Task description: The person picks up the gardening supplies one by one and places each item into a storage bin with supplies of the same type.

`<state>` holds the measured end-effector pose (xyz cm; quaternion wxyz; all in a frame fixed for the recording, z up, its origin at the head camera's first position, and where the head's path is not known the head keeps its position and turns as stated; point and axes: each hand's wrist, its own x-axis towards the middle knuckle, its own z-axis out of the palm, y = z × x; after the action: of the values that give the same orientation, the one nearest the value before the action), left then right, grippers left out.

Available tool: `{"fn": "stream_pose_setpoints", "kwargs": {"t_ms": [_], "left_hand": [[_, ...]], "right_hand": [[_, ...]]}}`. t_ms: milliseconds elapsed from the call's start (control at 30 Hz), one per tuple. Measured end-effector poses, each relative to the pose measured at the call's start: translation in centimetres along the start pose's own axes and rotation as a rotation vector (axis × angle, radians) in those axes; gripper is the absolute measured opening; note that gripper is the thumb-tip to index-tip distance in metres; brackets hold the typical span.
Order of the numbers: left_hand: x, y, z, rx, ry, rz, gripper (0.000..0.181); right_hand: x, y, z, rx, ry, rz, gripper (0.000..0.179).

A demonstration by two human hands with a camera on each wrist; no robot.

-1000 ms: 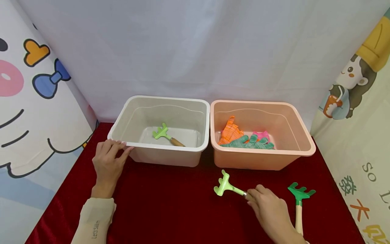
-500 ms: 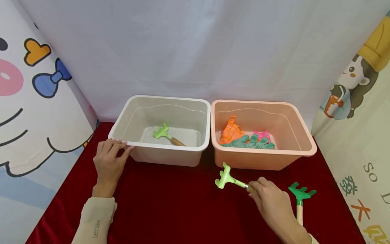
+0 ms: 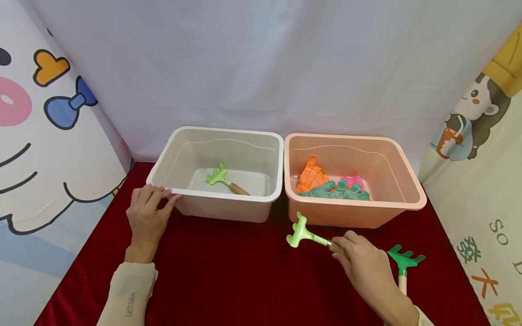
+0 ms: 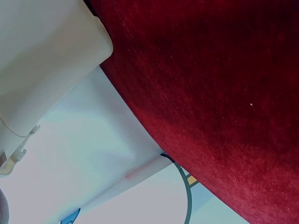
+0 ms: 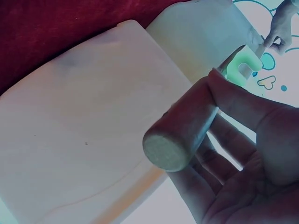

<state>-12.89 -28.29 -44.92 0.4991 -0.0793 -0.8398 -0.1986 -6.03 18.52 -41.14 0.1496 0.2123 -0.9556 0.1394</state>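
My right hand (image 3: 364,265) grips the wooden handle of a light green hand rake (image 3: 301,232), held over the red cloth just in front of the peach bin (image 3: 338,213). In the right wrist view, thumb and fingers close round the rake's handle (image 5: 180,126), its butt end facing the camera. At the left, my left hand (image 3: 147,217) pinches the near left corner of the white bin (image 3: 224,209), fingers over the rim and thumb in front. Inside that bin lies another light green rake (image 3: 220,175). The left wrist view shows no fingers clearly.
Orange (image 3: 311,175), green (image 3: 340,192) and pink (image 3: 354,181) gloves lie in the peach bin. A dark green rake (image 3: 403,260) rests on the red cloth (image 3: 228,280) right of my right hand, its handle partly hidden by the forearm. A pale curtain (image 3: 244,68) hangs behind.
My right hand has moved a little forward with the rake, towards the peach bin. My left hand stays on the white bin's rim, and the head view has shifted slightly.
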Motion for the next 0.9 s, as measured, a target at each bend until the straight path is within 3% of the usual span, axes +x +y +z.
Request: {"fn": "stream_pose_setpoints", "kwargs": {"t_ms": [900], "left_hand": [[-0.1, 0.1, -0.2, 0.007, -0.004, 0.001, 0.044]], "right_hand": [[3.7, -1.2, -2.4, 0.033, 0.045, -0.069, 0.019]]}}
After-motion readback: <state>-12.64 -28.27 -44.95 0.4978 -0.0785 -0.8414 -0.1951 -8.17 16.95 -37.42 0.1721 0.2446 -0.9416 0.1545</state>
